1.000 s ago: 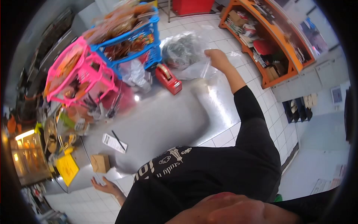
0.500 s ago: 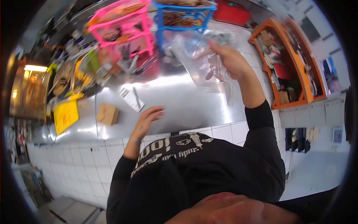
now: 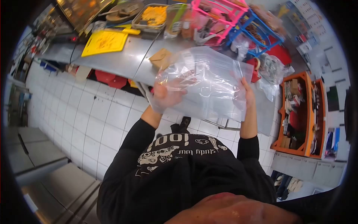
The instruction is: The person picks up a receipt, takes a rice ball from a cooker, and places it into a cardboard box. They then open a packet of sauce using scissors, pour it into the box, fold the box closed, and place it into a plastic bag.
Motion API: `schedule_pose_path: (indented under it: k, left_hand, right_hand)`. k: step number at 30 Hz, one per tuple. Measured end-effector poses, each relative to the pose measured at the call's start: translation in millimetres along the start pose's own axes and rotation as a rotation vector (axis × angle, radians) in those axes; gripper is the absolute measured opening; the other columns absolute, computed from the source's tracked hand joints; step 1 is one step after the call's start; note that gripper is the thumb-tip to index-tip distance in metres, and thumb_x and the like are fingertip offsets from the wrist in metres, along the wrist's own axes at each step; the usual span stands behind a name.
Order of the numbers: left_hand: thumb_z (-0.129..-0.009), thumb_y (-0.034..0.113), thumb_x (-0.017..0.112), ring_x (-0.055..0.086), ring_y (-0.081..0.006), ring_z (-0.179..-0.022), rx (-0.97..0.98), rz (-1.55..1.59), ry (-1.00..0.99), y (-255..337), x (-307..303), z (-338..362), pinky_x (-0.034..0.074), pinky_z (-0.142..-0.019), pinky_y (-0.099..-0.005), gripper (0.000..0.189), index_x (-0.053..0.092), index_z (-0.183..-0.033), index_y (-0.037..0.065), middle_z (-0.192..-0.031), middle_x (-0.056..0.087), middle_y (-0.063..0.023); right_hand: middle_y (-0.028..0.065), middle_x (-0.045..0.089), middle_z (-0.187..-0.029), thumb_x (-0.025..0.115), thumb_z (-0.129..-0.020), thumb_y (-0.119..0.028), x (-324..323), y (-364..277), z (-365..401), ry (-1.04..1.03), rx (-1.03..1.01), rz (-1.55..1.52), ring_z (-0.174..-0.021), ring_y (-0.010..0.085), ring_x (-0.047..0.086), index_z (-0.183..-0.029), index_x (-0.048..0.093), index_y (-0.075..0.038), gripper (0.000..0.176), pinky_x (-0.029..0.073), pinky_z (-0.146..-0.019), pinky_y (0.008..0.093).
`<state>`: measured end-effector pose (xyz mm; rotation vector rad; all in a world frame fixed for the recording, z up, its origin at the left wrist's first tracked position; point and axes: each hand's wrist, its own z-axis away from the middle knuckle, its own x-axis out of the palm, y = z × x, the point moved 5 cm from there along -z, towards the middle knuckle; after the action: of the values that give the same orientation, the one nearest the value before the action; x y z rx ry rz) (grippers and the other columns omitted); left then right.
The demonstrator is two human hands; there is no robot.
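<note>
A large clear plastic bag (image 3: 209,82) is spread between my two hands, close over the steel table. My left hand (image 3: 167,93) grips its left side, with the fingers showing blurred through the film. On the opposite side, my right hand (image 3: 249,95) pinches the edge, thumb in front and the other fingers partly behind the plastic. A small brown cardboard box (image 3: 159,58) sits on the table just beyond my left hand, partly overlapped by the bag.
A yellow cutting board (image 3: 105,42) with scraps and a knife (image 3: 128,31) lie on the steel table (image 3: 138,46). Behind are a metal tray (image 3: 164,26), a pink rack (image 3: 220,23) and a blue rack (image 3: 238,31). An orange shelf (image 3: 278,143) stands at right.
The bag has come down from near the racks to in front of me and is spread out. My left hand, free before, now holds it too. The view has shifted left.
</note>
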<state>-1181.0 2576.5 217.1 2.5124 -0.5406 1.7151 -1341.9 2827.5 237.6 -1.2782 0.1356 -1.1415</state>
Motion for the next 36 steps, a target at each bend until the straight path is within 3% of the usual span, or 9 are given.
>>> schedule_pose_path:
  k: [5,7,13,17,23,26,29,32,36]
  left_hand:
    - [-0.085,0.056,0.064,0.055,-0.0319,-0.123,0.029,-0.466,0.229,15.2,10.1,103.0,0.054,-0.093,-0.0459,0.098,0.021,-0.151,-0.002,-0.151,0.034,-0.0230]
    - [-0.090,0.049,0.063,0.057,-0.0285,-0.121,0.039,-0.566,0.437,25.3,-9.0,134.2,0.054,-0.093,-0.0448,0.085,0.028,-0.149,-0.002,-0.147,0.042,-0.0219]
    - [-0.097,0.027,0.063,0.054,-0.0053,-0.077,0.026,-1.068,0.765,17.5,-17.3,173.7,0.046,-0.062,-0.0226,0.030,0.065,-0.108,-0.001,-0.090,0.062,0.0015]
    - [-0.095,0.035,0.065,0.053,-0.0031,-0.065,0.183,-1.126,1.088,11.2,-36.5,210.3,0.039,-0.051,-0.0206,0.032,0.070,-0.099,0.004,-0.078,0.062,0.0025]
    - [-0.093,0.035,0.068,0.057,-0.0051,-0.071,0.305,-1.066,1.202,-16.9,-34.7,188.2,0.042,-0.059,-0.0189,0.029,0.068,-0.096,0.005,-0.080,0.064,0.0014]
    - [-0.089,0.037,0.073,0.055,-0.0063,-0.063,0.361,-0.947,1.118,-14.7,-41.9,177.0,0.041,-0.057,-0.0199,0.034,0.067,-0.094,0.005,-0.080,0.064,0.0000]
    - [-0.088,0.036,0.075,0.049,-0.0066,-0.054,0.230,-0.865,1.150,-25.7,-29.1,173.4,0.035,-0.047,-0.0242,0.033,0.064,-0.086,0.005,-0.074,0.061,0.0019]
    - [-0.087,0.034,0.075,0.047,-0.0077,-0.050,-0.016,-1.326,1.157,-24.0,-22.5,183.3,0.033,-0.043,-0.0262,0.032,0.060,-0.081,0.006,-0.069,0.061,0.0020]
    - [-0.089,0.032,0.072,0.048,-0.0092,-0.048,0.126,-2.128,1.270,35.4,-77.1,245.9,0.034,-0.043,-0.0238,0.030,0.060,-0.082,0.006,-0.068,0.064,-0.0026]
  right_hand:
    - [0.0037,0.059,-0.072,0.035,-0.102,-0.055,8.9,58.4,2.5,0.324,0.044,0.310,-0.060,0.0113,0.054,-0.138,0.055,-0.015,0.058,0.042,-0.052,0.0238]
    - [0.0049,0.061,-0.073,0.040,-0.100,-0.055,26.1,74.1,1.0,0.081,0.111,0.335,-0.062,0.0137,0.058,-0.131,0.062,-0.014,0.056,0.044,-0.055,0.0228]
    - [0.0187,0.066,-0.104,0.062,-0.093,-0.037,35.9,102.7,-12.1,0.342,0.032,0.702,-0.079,0.0184,0.065,-0.141,0.047,-0.006,0.059,0.050,-0.066,0.0294]
    - [0.0185,0.062,-0.117,0.072,-0.086,-0.034,105.6,104.4,13.4,0.520,-1.096,1.667,-0.079,0.0215,0.064,-0.137,0.049,-0.004,0.063,0.051,-0.074,0.0319]
    - [0.0025,0.061,-0.075,0.074,-0.086,-0.037,176.2,221.2,6.5,-0.143,-0.087,0.829,-0.062,0.0087,0.054,-0.098,0.064,-0.004,0.036,0.045,-0.058,0.0260]
    - [-0.0022,0.052,-0.058,0.073,-0.087,-0.030,195.5,242.5,7.4,-0.322,-0.059,0.566,-0.054,0.0060,0.044,-0.084,0.064,-0.006,0.026,0.038,-0.049,0.0266]
    - [-0.0020,0.050,-0.053,0.070,-0.087,-0.026,166.3,241.1,-1.9,-0.423,-0.081,0.957,-0.053,0.0062,0.039,-0.077,0.064,-0.005,0.024,0.034,-0.048,0.0280]
    - [0.0133,0.064,-0.063,0.060,-0.087,-0.018,124.4,189.6,-9.9,0.319,-0.371,1.517,-0.066,0.0232,0.069,-0.074,0.058,0.001,0.023,0.054,-0.060,0.0414]
    - [0.0113,0.068,-0.079,0.055,-0.087,-0.017,103.4,205.8,-16.9,0.012,0.177,0.634,-0.077,0.0242,0.070,-0.095,0.058,-0.002,0.017,0.055,-0.068,0.0459]
